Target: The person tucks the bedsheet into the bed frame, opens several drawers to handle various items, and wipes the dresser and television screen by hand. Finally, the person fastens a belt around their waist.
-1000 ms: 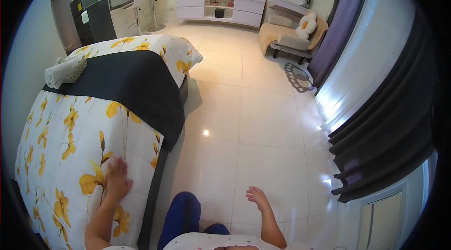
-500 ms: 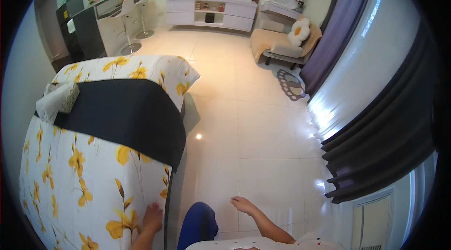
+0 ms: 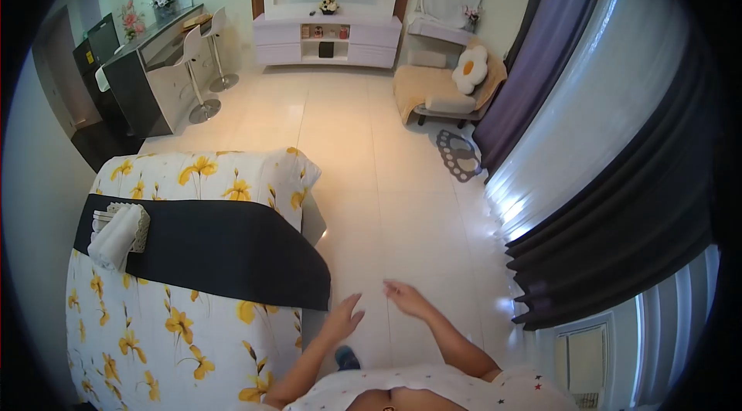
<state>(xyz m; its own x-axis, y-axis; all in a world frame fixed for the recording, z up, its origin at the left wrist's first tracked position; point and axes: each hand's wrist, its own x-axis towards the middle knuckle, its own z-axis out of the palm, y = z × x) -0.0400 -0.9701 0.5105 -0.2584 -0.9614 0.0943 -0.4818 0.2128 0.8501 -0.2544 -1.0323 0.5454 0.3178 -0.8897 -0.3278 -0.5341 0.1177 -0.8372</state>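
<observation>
My left hand (image 3: 342, 320) is raised in front of me just off the side of the bed, with its thumb apart from the fingers and nothing in it. Over the tiled floor, my right hand (image 3: 407, 300) hangs in the air with fingers stretched out, also holding nothing. The bed beside me wears a white spread with yellow flowers (image 3: 178, 326). A dark bed runner (image 3: 224, 253) lies across it, nearest to my left hand. On the runner rest rolled white towels (image 3: 117, 239) against a white lattice basket (image 3: 142, 227).
Pale floor tiles (image 3: 348, 156) run ahead toward a white TV cabinet (image 3: 278, 52). Bar stools (image 3: 192, 63) stand by a counter at left. At right are a beige chair (image 3: 425, 86), a foot-shaped mat (image 3: 457, 156) and dark curtains (image 3: 618, 233).
My left hand has lifted off the bedspread and moved right, closer to my right hand. The right hand is raised slightly higher. My view has tilted up, and the bent blue-clad knee has left view.
</observation>
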